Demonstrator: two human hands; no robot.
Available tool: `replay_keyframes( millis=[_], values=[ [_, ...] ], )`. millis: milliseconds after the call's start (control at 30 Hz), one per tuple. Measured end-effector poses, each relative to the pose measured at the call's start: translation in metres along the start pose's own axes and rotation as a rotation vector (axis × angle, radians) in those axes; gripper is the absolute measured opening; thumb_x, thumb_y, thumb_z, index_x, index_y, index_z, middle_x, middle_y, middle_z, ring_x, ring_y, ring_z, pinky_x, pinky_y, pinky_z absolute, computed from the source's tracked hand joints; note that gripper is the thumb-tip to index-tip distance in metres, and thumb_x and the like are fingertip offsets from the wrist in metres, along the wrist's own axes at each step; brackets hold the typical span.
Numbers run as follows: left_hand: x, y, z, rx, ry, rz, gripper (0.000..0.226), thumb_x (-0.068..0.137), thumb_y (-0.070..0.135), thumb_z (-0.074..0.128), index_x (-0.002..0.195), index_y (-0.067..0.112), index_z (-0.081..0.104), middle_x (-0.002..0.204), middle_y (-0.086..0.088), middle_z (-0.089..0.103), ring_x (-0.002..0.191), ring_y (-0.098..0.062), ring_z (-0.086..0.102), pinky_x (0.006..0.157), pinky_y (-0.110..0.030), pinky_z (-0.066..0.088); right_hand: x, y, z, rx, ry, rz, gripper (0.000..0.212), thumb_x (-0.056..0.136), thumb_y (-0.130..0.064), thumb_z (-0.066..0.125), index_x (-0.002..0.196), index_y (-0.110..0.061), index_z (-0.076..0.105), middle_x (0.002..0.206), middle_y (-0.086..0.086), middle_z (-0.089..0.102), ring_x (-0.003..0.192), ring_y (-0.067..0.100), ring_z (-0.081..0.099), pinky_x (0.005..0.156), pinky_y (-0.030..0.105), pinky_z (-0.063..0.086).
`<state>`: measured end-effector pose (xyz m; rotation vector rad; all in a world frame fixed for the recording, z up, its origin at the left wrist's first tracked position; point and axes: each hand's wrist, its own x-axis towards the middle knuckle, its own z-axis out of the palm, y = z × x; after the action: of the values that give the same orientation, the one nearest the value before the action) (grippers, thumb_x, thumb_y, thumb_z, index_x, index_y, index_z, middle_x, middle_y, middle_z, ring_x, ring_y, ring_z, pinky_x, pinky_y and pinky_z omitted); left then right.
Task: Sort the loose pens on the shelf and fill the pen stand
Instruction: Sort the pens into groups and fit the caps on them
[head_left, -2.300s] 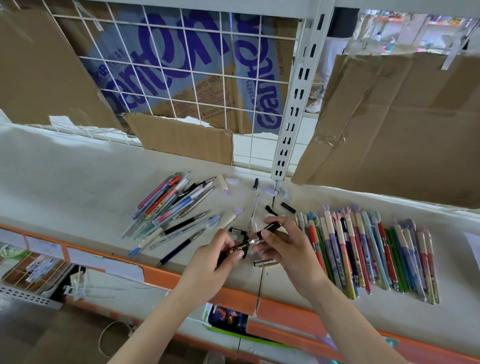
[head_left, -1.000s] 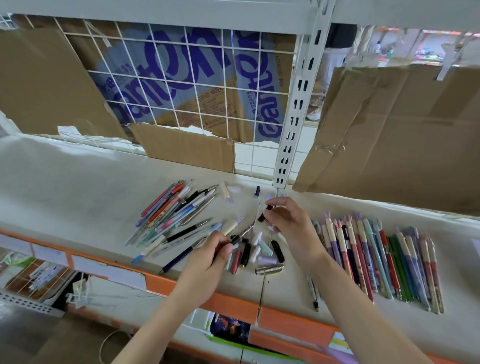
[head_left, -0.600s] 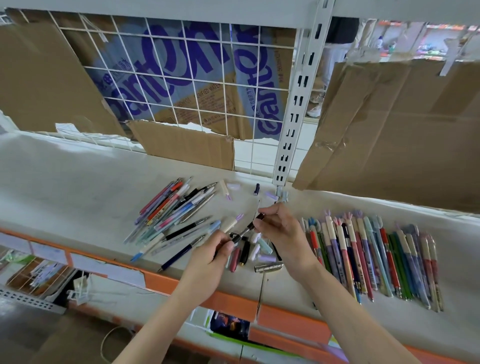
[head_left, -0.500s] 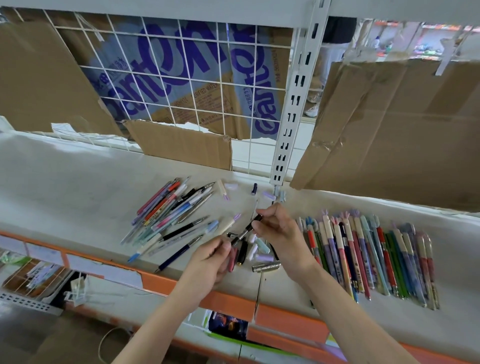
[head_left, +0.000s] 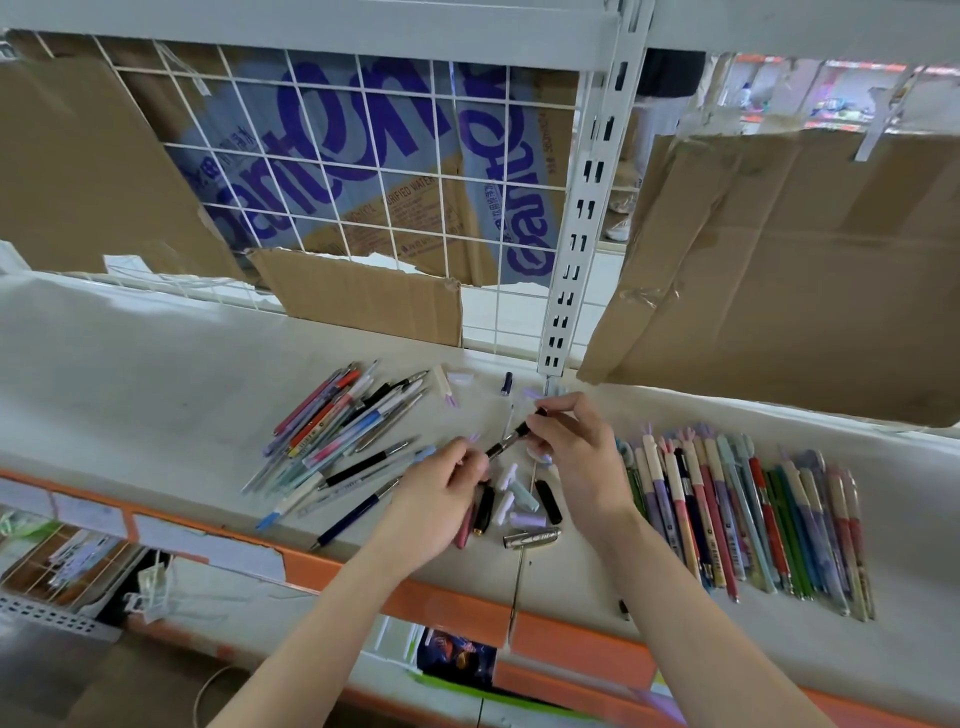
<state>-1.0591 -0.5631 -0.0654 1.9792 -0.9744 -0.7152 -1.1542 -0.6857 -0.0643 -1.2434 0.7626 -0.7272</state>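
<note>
Pen (head_left: 511, 435) pinched between fingers of left hand (head_left: 441, 499); right hand (head_left: 576, 457).

Both hands are pinching one black pen (head_left: 511, 435) above the shelf (head_left: 156, 374): left hand (head_left: 436, 499) at its near end, right hand (head_left: 576, 457) at its far end. Loose caps (head_left: 522, 501) are lying beneath, pen piles (head_left: 343, 421) left and right.

Bright, even daylight fills the scene, seemingly entering through the white wire-grid back panel (head_left: 363, 171). Shadows on the pale grey shelf surface (head_left: 156, 374) are faint. Wide-angle distortion bends the frame edges; the far background at upper right is overexposed and soft.
</note>
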Motion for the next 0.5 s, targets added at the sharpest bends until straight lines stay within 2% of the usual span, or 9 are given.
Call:
replay_keyframes(
  millis=[67,100,133,233,267,333,400,433,500],
  values=[
    [-0.003,0.009,-0.007,-0.448,-0.079,-0.193,0.03,0.102,0.024,0.036,0.077,0.011,0.048,0.044,0.008,0.031,0.033,-0.003,0.022,0.034,-0.015,0.019,0.003,-0.002,0.004,0.011,-0.023,0.017,0.012,0.087,0.001,0.057,0.086,-0.011,0.057,0.075,0.012,0.059,0.06,0.012,0.052,0.064,0.024,0.043],
    [-0.004,0.01,-0.009,-0.53,-0.096,-0.208,0.031,0.102,0.022,0.035,0.076,0.009,0.047,0.043,0.007,0.029,0.032,-0.003,0.02,0.032,-0.014,0.017,0.004,-0.003,0.006,0.023,-0.037,0.024,0.014,0.086,0.001,0.057,0.085,-0.013,0.058,0.076,0.012,0.059,0.062,0.014,0.051,0.066,0.027,0.041],
    [-0.004,0.009,-0.011,-0.487,-0.095,-0.17,0.03,0.102,0.02,0.036,0.076,0.009,0.047,0.045,0.005,0.031,0.032,-0.003,0.022,0.033,-0.014,0.019,0.006,-0.004,0.008,0.037,-0.052,0.026,0.016,0.086,0.002,0.057,0.084,-0.014,0.058,0.074,0.011,0.057,0.063,0.015,0.05,0.065,0.028,0.038],
    [-0.005,0.005,-0.012,-0.059,-0.034,0.016,0.02,0.1,0.018,0.04,0.084,0.016,0.052,0.061,0.005,0.052,0.04,0.001,0.041,0.047,-0.015,0.031,0.009,-0.008,0.011,-0.017,-0.103,-0.01,0.016,0.087,0.003,0.058,0.084,-0.014,0.058,0.063,-0.001,0.054,0.058,0.01,0.047,0.058,0.023,0.036],
    [-0.004,0.003,-0.012,-0.007,-0.031,0.041,0.015,0.099,0.018,0.042,0.089,0.02,0.053,0.064,0.007,0.057,0.044,0.004,0.046,0.049,-0.015,0.033,0.008,-0.009,0.011,-0.062,-0.128,-0.031,0.015,0.087,0.002,0.059,0.085,-0.013,0.057,0.06,-0.005,0.054,0.056,0.007,0.048,0.057,0.021,0.037],
    [-0.001,0.003,-0.011,-0.011,-0.026,0.044,0.01,0.099,0.02,0.043,0.098,0.023,0.052,0.072,0.007,0.061,0.054,0.004,0.054,0.053,-0.016,0.04,0.005,-0.012,0.012,-0.103,-0.196,-0.072,0.013,0.087,0.003,0.059,0.086,-0.01,0.056,0.058,-0.009,0.056,0.054,0.002,0.051,0.056,0.016,0.04],
    [0.001,0.006,-0.007,0.023,0.057,0.08,0.012,0.099,0.026,0.043,0.1,0.019,0.052,0.079,0.003,0.062,0.069,-0.008,0.059,0.063,-0.023,0.045,0.002,-0.013,0.012,-0.115,-0.258,-0.103,0.012,0.088,0.003,0.058,0.089,-0.007,0.054,0.064,-0.003,0.057,0.057,0.001,0.053,0.058,0.013,0.043],
    [0.002,0.007,-0.006,0.027,0.089,0.096,0.015,0.099,0.027,0.042,0.098,0.015,0.051,0.077,0.003,0.061,0.069,-0.012,0.057,0.064,-0.025,0.043,0.0,-0.013,0.013,-0.13,-0.279,-0.119,0.011,0.088,0.003,0.058,0.091,-0.007,0.055,0.068,0.0,0.057,0.059,0.002,0.054,0.06,0.013,0.044],
    [0.002,0.011,-0.007,-0.091,0.069,0.07,0.017,0.099,0.023,0.042,0.093,0.01,0.05,0.062,0.01,0.053,0.056,-0.009,0.048,0.051,-0.019,0.038,-0.002,-0.01,0.014,-0.137,-0.306,-0.137,0.011,0.089,0.004,0.056,0.094,-0.007,0.056,0.072,0.003,0.059,0.064,0.004,0.057,0.064,0.015,0.046]
  ],
)
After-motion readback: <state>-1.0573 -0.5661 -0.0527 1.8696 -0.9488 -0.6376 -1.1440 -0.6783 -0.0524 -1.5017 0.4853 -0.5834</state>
